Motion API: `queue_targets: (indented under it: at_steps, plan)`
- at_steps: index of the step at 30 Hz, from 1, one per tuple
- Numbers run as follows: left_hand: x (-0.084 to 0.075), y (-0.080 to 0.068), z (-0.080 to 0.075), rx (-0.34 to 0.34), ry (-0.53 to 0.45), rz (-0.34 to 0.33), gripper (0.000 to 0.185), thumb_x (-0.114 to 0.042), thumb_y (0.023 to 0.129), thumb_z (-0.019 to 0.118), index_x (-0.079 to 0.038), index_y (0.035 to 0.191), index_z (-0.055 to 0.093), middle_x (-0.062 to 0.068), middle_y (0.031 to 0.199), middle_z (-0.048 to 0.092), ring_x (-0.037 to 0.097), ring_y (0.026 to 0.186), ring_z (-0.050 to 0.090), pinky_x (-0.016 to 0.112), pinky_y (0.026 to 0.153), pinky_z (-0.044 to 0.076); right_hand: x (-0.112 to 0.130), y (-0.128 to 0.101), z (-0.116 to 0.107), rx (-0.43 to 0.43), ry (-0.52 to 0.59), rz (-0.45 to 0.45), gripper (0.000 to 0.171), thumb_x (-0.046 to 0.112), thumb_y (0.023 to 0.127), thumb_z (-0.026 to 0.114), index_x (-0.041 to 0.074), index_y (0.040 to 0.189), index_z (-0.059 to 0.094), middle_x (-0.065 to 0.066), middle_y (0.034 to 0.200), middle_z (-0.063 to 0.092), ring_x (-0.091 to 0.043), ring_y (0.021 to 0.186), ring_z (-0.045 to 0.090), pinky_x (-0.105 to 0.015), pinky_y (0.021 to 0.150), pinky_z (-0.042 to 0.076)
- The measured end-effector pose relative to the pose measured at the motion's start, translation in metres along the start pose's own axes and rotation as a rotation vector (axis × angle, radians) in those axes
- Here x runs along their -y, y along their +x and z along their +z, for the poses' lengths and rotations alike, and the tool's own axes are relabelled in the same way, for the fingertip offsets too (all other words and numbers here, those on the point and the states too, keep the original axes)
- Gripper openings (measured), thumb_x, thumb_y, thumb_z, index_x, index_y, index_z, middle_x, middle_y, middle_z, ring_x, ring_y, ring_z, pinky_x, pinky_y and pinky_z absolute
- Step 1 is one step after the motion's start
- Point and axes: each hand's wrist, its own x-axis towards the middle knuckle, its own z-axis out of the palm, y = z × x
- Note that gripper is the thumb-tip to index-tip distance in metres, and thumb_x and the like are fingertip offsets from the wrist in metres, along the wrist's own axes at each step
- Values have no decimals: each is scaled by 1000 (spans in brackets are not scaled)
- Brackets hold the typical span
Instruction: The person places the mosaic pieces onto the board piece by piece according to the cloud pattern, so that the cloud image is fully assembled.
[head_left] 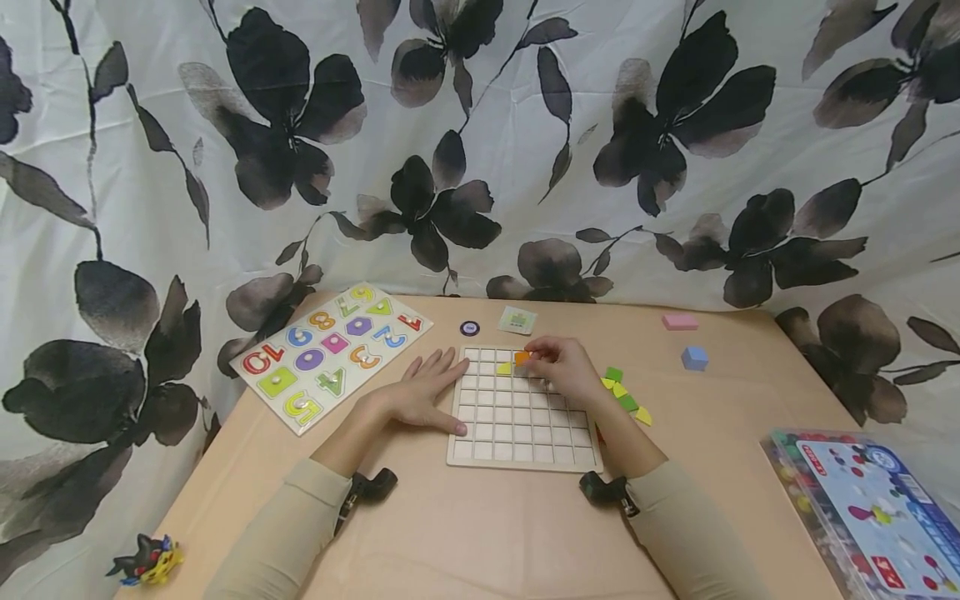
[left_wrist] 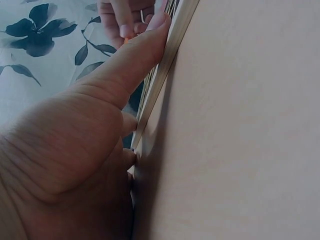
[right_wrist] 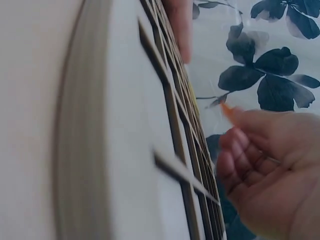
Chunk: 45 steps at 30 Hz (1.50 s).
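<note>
A wooden grid board [head_left: 501,433] with many square cells lies in front of me. My left hand [head_left: 416,393] is spread along its left edge, with the thumb on the near-left border. At the board's far side my right hand [head_left: 570,368] pinches a small orange tile [head_left: 521,357] between thumb and finger; in the right wrist view this tile [right_wrist: 228,113] sticks out past the fingertips, over the grid. One yellow tile [head_left: 504,369] sits in a cell in the second row, just left of it. Green and yellow loose tiles [head_left: 627,402] lie right of the board, partly hidden by my right forearm.
A number-and-shape puzzle board [head_left: 309,360] lies at left. Behind the grid are a round dark disc [head_left: 469,328] and a square card [head_left: 517,320]. Pink [head_left: 679,322] and blue [head_left: 695,358] blocks stand far right. A plastic box [head_left: 862,517] and small figurines [head_left: 148,560] occupy the near corners.
</note>
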Motion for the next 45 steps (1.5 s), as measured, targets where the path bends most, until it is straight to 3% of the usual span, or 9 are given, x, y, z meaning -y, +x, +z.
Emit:
queue_targets:
  at_steps: [11,20,27,34,41,45]
  plan:
    - [-1,0,0,-1,-1,-5,123,-75,79,74,-19,169,11,16,175,-7,36,162,-11,59,129,-9,-4,-1,14,3,-249,-25,24,12,95,77,2,117,75,-8,97,68,-21,86,56,-28,73,47]
    - [-3,1,-1,-2,4,-5,123,-74,80,75,-18,169,11,17,175,-6,36,162,-11,60,129,-8,-4,-3,9,34,-271,-23,32,11,96,75,-1,126,72,-9,100,67,-22,89,57,-31,76,48]
    - [-5,0,-2,2,1,3,123,-73,80,75,-17,169,11,18,175,-6,37,162,-10,61,129,-8,6,-11,-12,12,-165,-43,35,20,99,73,4,130,71,-10,115,70,-24,96,61,-32,79,52]
    - [-4,-1,-1,-5,-5,5,123,-72,80,75,-17,169,12,18,175,-5,37,162,-9,61,129,-8,11,-18,-39,-30,-214,-102,33,19,99,72,7,131,71,-17,122,71,-25,97,59,-32,79,51]
    - [-3,1,1,-6,-9,3,123,-72,80,75,-16,169,12,18,175,-6,37,162,-10,61,129,-8,8,-23,-64,-60,-251,-70,36,20,100,72,9,134,69,-14,123,69,-26,99,57,-33,82,52]
    - [-2,1,1,-7,-11,3,123,-72,79,76,-16,169,13,18,175,-6,38,162,-10,62,129,-8,4,-29,-82,-67,-238,-8,36,22,101,70,14,136,67,-15,128,65,-27,104,56,-28,81,52]
